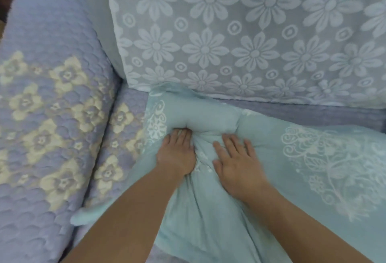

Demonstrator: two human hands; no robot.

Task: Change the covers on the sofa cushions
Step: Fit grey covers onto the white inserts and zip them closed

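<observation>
Cushion [229,120] under flat right fingers [231,143], bunched at left fingers [179,135]

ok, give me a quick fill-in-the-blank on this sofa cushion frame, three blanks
Both hands press on the pale ____ cushion cover with white embroidery.
The left hand lies nearer the quilted purple ____ than the right hand.
The white lace backrest cover carries a ____ pattern.

Missing: green; armrest; flower

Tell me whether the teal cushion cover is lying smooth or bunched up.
Bunched. The teal cushion cover is creased and puckered where the left hand and right hand press on it.
</observation>
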